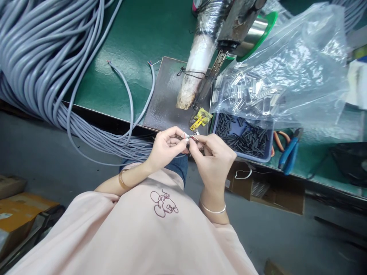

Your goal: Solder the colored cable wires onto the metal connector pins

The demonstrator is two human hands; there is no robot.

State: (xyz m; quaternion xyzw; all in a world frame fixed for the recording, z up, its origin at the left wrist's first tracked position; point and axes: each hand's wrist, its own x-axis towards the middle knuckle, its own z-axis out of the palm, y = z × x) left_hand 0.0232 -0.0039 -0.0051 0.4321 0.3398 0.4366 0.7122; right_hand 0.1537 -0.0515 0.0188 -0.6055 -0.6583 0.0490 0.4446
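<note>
My left hand (169, 147) and my right hand (215, 154) meet at the front edge of the bench, thumbs and forefingers pinched together. Between their fingertips is a small, thin piece (192, 136) with greyish and dark red parts, too small to name. Just beyond the fingers lie a yellow clip-like piece (197, 121) and a small metal connector (196, 132). Grey cables (132, 147) run behind my left hand. Two cable ends with coloured wires bared, one of them a curved grey cable (153, 82), rest on the green bench.
A large coil of grey cable (43, 49) fills the left. A white wrapped rod (193, 70) and a solder spool (255, 36) stand over a dark plate (163, 91). Right are a clear bag of metal connectors (309, 65), a blue tray (243, 156) of black pieces, and blue-handled cutters (289, 152).
</note>
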